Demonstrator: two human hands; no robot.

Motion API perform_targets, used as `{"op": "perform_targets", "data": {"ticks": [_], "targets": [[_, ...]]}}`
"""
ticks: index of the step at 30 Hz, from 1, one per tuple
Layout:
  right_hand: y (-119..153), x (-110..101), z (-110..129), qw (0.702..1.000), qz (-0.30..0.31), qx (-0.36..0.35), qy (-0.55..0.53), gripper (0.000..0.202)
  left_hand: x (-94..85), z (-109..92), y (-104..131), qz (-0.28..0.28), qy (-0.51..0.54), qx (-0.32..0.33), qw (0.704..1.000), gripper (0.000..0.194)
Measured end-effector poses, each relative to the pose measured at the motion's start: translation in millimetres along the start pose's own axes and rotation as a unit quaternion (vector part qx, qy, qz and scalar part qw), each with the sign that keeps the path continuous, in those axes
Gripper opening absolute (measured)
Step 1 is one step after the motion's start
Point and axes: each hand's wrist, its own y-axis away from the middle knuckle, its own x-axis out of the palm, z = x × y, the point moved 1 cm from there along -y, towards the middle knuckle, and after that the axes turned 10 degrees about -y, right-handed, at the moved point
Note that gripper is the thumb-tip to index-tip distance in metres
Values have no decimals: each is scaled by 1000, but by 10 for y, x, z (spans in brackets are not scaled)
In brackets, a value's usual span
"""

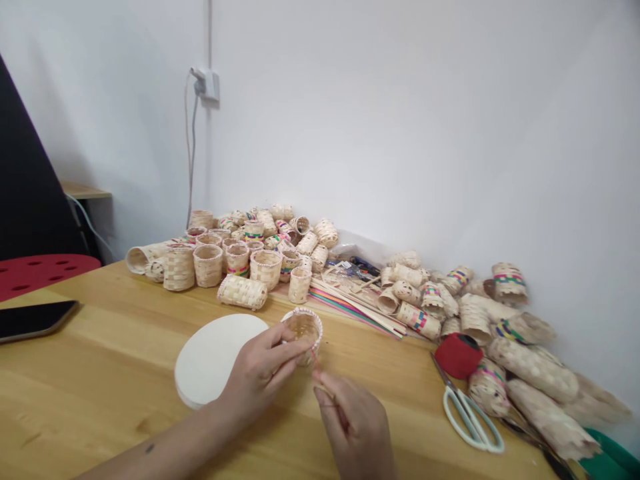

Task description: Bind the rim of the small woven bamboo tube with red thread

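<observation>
A small woven bamboo basket (303, 328) stands just above the table with its mouth tilted toward me, pink-and-white binding along part of its rim. My left hand (263, 363) pinches the near side of that rim between thumb and fingers. From the rim a thin pinkish-red thread (316, 361) runs down to my right hand (355, 417), whose fingers are closed around its end. Whether a needle is also in those fingers is too blurred to tell. Beside my left hand lies a round white disc (217, 357), partly covered by the hand.
Finished-looking woven baskets (207, 263) crowd the back left. More woven tubes (530, 367) pile up at the right, near white-handled scissors (473, 420) and a red spool-like object (459, 355). Coloured flat strips (357, 307) lie between the piles. A phone (35, 320) rests at left.
</observation>
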Motion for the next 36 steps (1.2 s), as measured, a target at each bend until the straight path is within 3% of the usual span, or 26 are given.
{"op": "perform_targets", "data": {"ticks": [3, 6, 13, 17, 20, 23, 27, 31, 36], "targets": [[4, -25, -61, 996, 0, 88, -5, 38, -16, 43, -21, -25, 30, -39, 998, 23], [-8, -33, -83, 989, 10, 146, -11, 32, -30, 87, -39, -51, 40, -56, 996, 23], [17, -10, -112, 986, 59, 153, 22, 24, -63, 94, -71, -69, 44, -58, 995, 22], [14, -9, -131, 985, 42, 164, 25, 23, -71, 88, -75, -69, 42, -64, 995, 21], [2, -10, -84, 993, 50, 104, 3, 23, -70, 99, -75, -68, 32, -73, 994, 21], [-19, 0, 20, 998, 63, -28, 5, 24, -69, 115, -78, -71, 22, -75, 994, 21], [-51, 57, 156, 981, 100, -158, 60, 45, -70, 117, -78, -67, 16, -75, 995, 21], [-74, 98, 209, 966, 141, -180, 122, 55, -56, 101, -66, -40, 15, -66, 997, 22], [-151, -77, 254, 966, 175, -176, 68, 60, -19, 123, -37, 24, 37, -97, 994, 23]]}}
